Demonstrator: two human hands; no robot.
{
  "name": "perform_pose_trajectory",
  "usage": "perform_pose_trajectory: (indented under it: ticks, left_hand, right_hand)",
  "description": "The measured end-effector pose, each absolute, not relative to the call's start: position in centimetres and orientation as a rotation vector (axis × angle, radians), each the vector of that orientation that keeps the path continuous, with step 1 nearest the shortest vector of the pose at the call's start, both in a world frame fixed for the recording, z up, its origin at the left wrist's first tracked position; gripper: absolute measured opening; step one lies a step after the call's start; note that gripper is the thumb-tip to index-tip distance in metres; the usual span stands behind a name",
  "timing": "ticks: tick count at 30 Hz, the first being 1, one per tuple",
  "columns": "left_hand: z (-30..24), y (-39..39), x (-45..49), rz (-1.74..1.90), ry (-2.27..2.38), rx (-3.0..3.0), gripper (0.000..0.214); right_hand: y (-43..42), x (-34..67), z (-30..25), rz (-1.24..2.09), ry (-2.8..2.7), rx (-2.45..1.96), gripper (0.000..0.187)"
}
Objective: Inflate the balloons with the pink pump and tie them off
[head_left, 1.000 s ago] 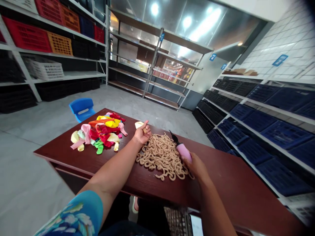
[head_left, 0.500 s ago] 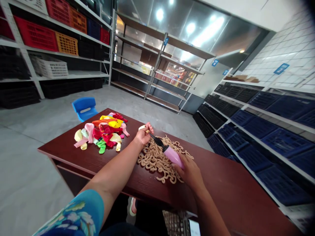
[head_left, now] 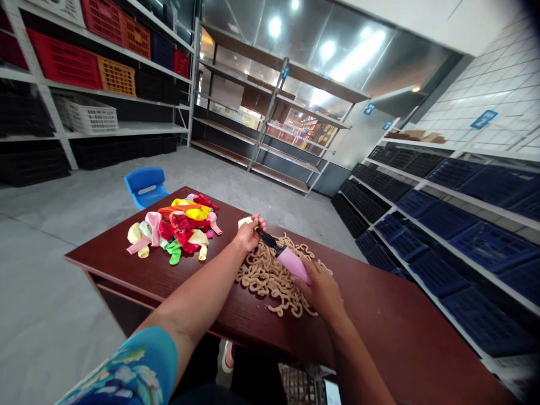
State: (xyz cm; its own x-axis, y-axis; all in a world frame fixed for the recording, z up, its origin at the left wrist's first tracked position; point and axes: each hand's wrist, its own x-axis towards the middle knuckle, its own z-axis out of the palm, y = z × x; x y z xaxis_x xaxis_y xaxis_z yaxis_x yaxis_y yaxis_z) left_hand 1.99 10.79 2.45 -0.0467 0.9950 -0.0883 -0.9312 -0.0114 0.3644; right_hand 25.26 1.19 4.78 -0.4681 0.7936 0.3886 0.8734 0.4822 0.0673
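Note:
My right hand [head_left: 323, 289] is wrapped around the pink body of a balloon hand pump [head_left: 294, 264]. The pump's black nozzle end points up and left, touching the fingers of my left hand [head_left: 250, 233]. Pinched in that left hand is a pale yellow balloon [head_left: 244, 221], limp and partly hidden by the fingers; whether its neck is over the nozzle tip I cannot tell. Under both hands spreads a pile of tan, curled, worm-like pieces [head_left: 270, 275]. To the left lies a heap of limp balloons [head_left: 181, 222] in red, yellow, pink, green and orange.
All this rests on a dark red-brown table [head_left: 379, 315]. A blue chair [head_left: 145, 185] stands beyond its far left edge. Shelves with crates [head_left: 67, 62] line the left, and blue crates [head_left: 485, 225] fill the right-hand racks. A metal rack [head_left: 261, 129] stands at the back.
My right hand has pushed the pump slightly up and left, bringing its nozzle against my left fingers. My left hand has shifted a little to the right with the pale yellow balloon.

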Motion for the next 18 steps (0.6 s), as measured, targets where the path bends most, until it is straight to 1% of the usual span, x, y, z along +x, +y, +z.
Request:
perform_pose_trajectory:
  ticks: [5,12,18]
  left_hand:
    - [2.4,10.9,1.7,1.606,0.358,0.148,0.013]
    - [1.9,11.5,0.7,1.661,0.311,0.085,0.005]
    - [1.7,11.5,0.0,1.658,0.263,0.079,0.009]
  right_hand:
    - [2.8,24.2,5.1,-0.373,-2.452,-1.417,0.049]
    - [5.9,22.7,5.7,-0.411,-2.482,-1.296,0.052]
    - [7.6,23.0,4.2,-0.272,-2.428,-1.263,0.056]
